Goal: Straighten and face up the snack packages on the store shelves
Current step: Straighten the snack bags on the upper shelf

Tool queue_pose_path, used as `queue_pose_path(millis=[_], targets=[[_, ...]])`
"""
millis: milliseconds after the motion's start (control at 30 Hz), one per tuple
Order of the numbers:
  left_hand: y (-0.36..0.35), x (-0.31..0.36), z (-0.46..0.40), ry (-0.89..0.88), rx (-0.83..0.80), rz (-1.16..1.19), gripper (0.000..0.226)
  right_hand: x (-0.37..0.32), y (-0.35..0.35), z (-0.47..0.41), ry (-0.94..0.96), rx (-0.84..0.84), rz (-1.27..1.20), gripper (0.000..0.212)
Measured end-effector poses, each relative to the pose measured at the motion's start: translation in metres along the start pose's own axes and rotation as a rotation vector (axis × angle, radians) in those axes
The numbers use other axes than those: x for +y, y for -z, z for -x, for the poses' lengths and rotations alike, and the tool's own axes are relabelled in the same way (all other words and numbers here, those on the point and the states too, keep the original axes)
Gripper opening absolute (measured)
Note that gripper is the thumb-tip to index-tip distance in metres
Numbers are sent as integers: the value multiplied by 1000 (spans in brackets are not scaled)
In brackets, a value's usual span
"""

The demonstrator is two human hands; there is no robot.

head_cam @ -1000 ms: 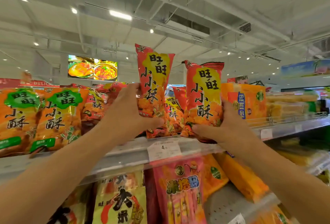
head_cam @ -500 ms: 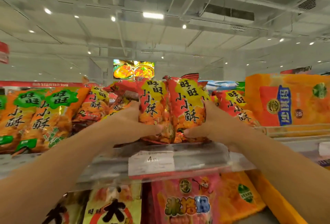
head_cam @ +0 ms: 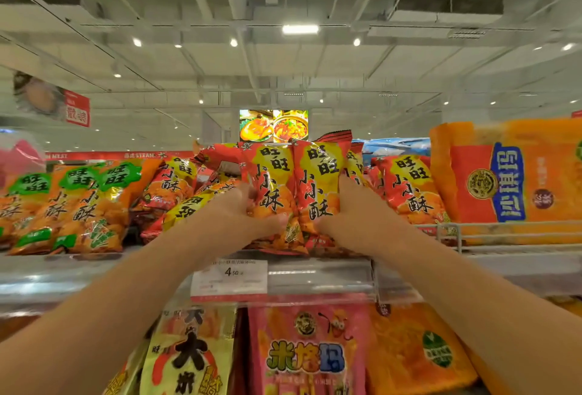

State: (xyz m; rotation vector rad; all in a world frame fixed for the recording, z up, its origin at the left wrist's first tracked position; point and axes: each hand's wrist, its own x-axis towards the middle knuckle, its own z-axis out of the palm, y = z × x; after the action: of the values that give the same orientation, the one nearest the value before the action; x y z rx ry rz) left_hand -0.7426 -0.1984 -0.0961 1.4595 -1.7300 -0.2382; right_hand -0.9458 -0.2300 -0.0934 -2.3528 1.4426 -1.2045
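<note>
Two red snack bags with yellow labels stand upright side by side at the front of the top shelf (head_cam: 315, 278). My left hand (head_cam: 242, 215) grips the left red bag (head_cam: 267, 180) at its lower left. My right hand (head_cam: 352, 218) grips the right red bag (head_cam: 318, 180) at its lower right. Both bags face me and touch each other. More red bags (head_cam: 406, 186) lean behind and to the right. Others lie toppled (head_cam: 185, 193) to the left.
Orange bags with green labels (head_cam: 78, 205) stand at the left. A large orange pack (head_cam: 510, 174) sits behind a wire rail (head_cam: 504, 227) at the right. A price tag (head_cam: 230, 275) hangs on the shelf edge. Pink and yellow packs (head_cam: 302, 353) fill the shelf below.
Both hands brought the two red bags down from above the shelf and pressed them together upright on the shelf front. The view has moved closer and to the left.
</note>
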Motion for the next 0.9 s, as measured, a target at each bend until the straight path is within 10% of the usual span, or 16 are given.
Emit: queue_pose_path(millis=[500, 733, 900], targets=[[-7, -15, -1, -26, 43, -36, 94, 5, -14, 13, 76, 152, 245, 37], [-3, -10, 2, -74, 57, -136, 59, -5, -16, 14, -19, 96, 225, 70], [35, -12, 29, -221, 189, -196, 66, -56, -36, 43, 495, 363, 166, 66]])
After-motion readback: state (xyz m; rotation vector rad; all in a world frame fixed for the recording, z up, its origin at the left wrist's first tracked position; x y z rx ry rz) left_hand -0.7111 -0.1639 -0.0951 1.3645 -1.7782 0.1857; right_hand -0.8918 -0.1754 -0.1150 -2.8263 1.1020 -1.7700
